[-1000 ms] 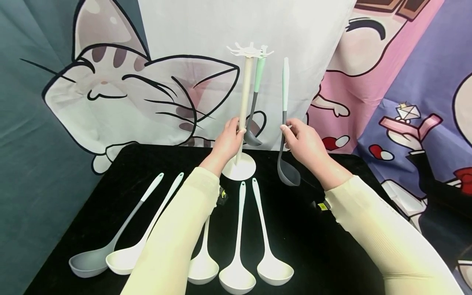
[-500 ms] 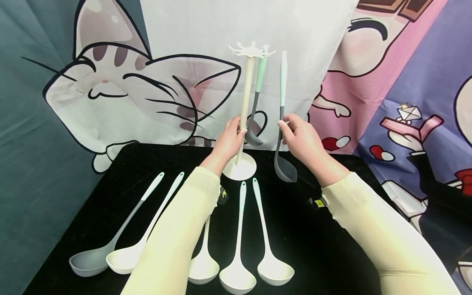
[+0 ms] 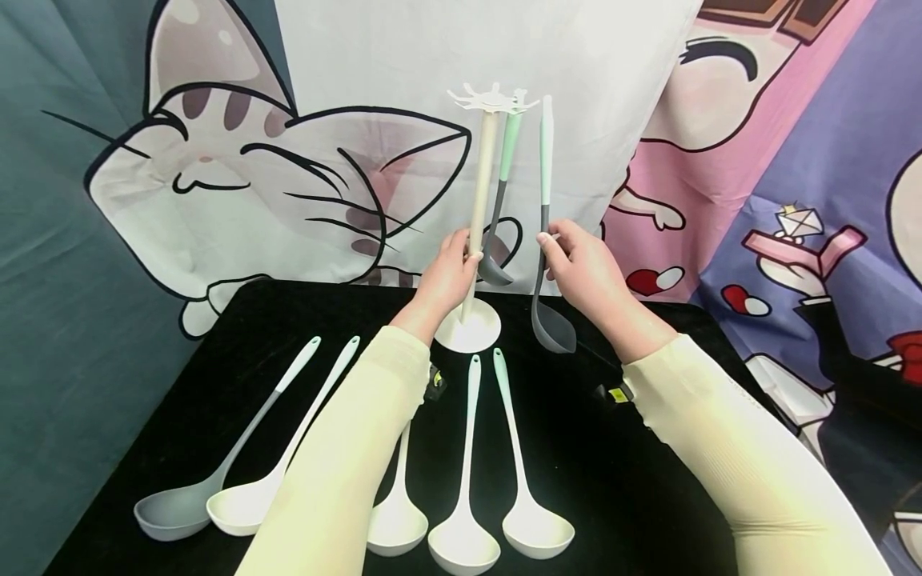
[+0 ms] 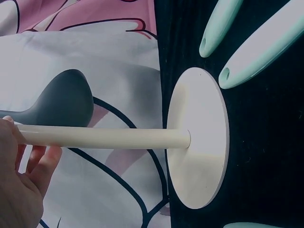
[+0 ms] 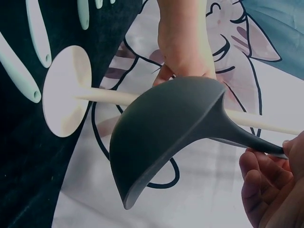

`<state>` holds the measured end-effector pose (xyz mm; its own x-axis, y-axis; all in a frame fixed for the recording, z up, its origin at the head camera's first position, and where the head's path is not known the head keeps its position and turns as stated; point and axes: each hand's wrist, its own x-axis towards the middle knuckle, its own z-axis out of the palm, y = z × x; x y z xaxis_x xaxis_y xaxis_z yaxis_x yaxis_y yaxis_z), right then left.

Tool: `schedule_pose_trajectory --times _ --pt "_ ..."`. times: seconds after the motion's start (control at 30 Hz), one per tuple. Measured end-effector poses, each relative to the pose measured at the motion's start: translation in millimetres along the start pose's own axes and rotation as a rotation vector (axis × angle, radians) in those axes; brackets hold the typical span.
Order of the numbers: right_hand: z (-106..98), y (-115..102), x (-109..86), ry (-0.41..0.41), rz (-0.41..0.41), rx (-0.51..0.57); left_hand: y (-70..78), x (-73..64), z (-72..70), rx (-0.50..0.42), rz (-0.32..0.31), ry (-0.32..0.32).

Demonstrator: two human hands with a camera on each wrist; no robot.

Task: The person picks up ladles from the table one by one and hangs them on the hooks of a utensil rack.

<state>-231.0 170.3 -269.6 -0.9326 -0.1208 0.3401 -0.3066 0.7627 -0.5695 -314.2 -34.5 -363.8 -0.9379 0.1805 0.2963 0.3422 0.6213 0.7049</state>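
Note:
My left hand (image 3: 448,278) grips the pole of a cream rack stand (image 3: 483,184), which has a round base (image 4: 199,142) and a crown of hooks (image 3: 493,99) on top. From one hook on the right hangs a grey ladle with a mint handle (image 3: 510,148). Between thumb and fingers, my right hand (image 3: 587,264) pinches the grey shaft of a second ladle (image 3: 553,328). That ladle is upright, pale mint handle on top, just right of the hooks and apart from them. In the right wrist view its dark bowl (image 5: 161,128) covers part of the pole.
Several ladles lie on the black table cloth (image 3: 634,480) in front: a grey one (image 3: 176,508) at far left, and white ones such as the rightmost (image 3: 536,528). My left sleeve (image 3: 346,472) hides parts of two. A cartoon-printed curtain (image 3: 346,48) hangs behind.
My right hand has moved the pinched ladle left and slightly up, bringing its handle tip closer to the hooks. The left hand and the stand are practically unmoved.

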Motion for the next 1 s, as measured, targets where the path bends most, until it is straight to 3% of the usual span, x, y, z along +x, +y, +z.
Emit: schedule_pose_trajectory --times 1.0 --pt "3.7 -2.8 6.7 -0.008 0.008 -0.008 -1.9 -0.2 -0.8 0.000 0.004 0.003"
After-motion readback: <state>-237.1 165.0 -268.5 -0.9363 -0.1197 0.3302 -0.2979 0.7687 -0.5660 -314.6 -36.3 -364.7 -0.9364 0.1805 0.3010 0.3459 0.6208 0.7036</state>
